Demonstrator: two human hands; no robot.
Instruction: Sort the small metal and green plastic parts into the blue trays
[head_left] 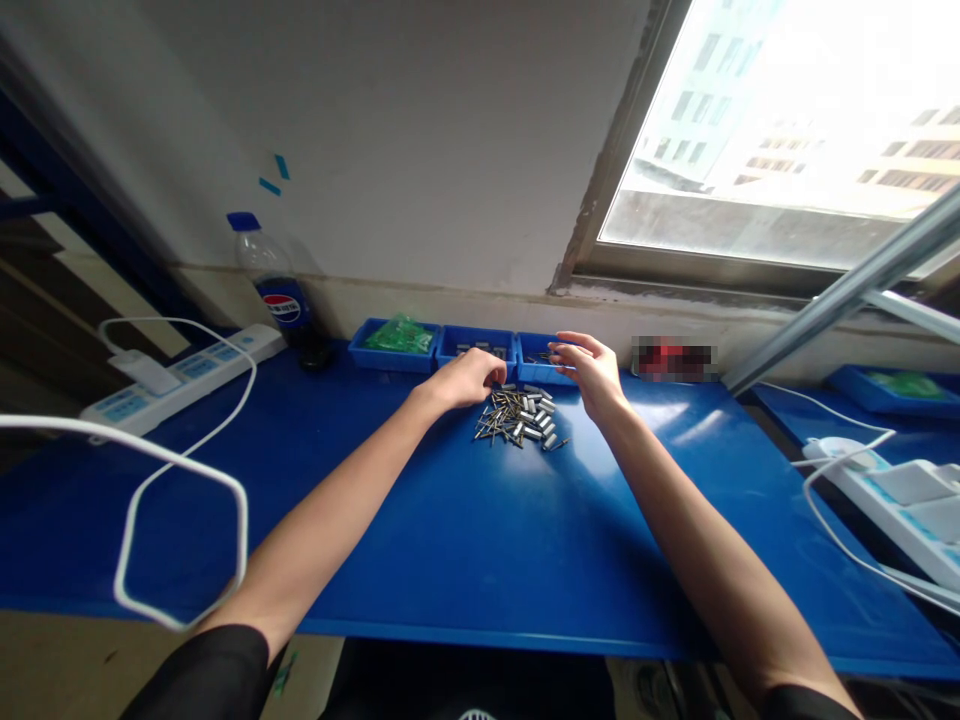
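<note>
A loose pile of small metal cylinders and thin pointed rods [517, 415] lies on the blue table [465, 540]. My left hand [471, 378] is at the pile's back left edge, in front of the middle blue bin [450, 338], its fingers curled together; whatever they hold is hidden. Over the right blue bin [536, 372], which has thin rods inside, my right hand [589, 368] is held with its fingers apart. Small grey pieces show in the middle bin. Green pieces [401, 335] fill the left blue bin [360, 352].
A cola bottle [285, 300] stands at the back left, beside a white power strip [187, 380] with a looping white cable [244, 510]. To the right are a metal bar [847, 280], another power strip [892, 500] and a further blue tray [855, 388].
</note>
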